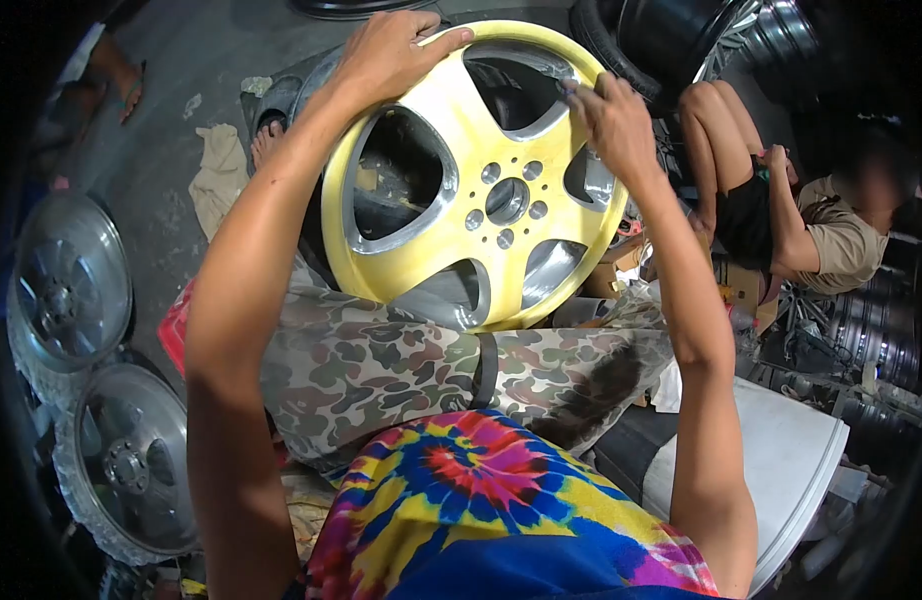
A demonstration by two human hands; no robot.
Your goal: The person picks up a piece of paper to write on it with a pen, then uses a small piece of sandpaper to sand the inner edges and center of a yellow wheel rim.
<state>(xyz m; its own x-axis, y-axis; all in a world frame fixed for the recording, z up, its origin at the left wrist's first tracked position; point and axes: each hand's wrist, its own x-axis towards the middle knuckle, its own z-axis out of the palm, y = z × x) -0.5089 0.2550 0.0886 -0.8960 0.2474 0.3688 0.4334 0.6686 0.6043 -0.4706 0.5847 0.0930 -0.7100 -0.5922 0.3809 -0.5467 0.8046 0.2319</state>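
A yellow-coated alloy wheel rim (pixel 441 100) with five broad spokes leans in front of my knees, its face toward me. Bare silver metal shows along the edges of its openings. My left hand (pixel 396 55) grips the rim's top left edge, the thumb lying on the yellow face. At the upper right of the rim, my right hand (pixel 616 125) is bent with the fingers pinched together beside a spoke opening. Its fingertips are slightly blurred, and what they hold, if anything, is too small to make out.
Two silver wheels (pixel 126 455) lie at the left on plastic wrapping. A beige cloth (pixel 218 175) is on the floor. Another person (pixel 831 225) sits at the right near dark rims and a tyre (pixel 621 60). A white panel (pixel 771 460) stands by my right elbow.
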